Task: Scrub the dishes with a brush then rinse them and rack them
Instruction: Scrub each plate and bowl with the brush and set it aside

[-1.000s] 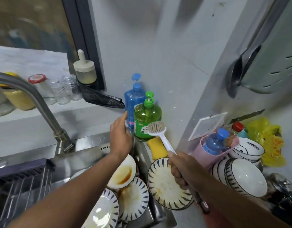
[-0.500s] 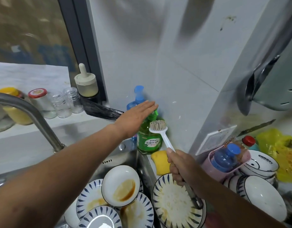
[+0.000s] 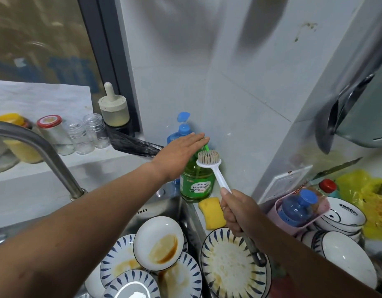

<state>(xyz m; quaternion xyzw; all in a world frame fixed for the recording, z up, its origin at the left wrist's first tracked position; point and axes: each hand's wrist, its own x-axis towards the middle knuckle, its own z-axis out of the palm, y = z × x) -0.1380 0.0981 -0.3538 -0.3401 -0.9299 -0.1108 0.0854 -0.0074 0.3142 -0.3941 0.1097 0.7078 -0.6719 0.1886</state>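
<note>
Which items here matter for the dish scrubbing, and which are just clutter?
In play: brush gripped by right hand; green soap bottle under flat left hand; dirty plates in sink; striped plate on the counter; faucet.

Lying about: yellow sponge, blue bottle, glass jars, clean bowls, yellow bag.

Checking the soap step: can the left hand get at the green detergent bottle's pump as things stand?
Probably yes. The left hand lies flat over the pump of the green detergent bottle, fingers straight, nothing between them; the brush in the right hand sits just beside.
</note>
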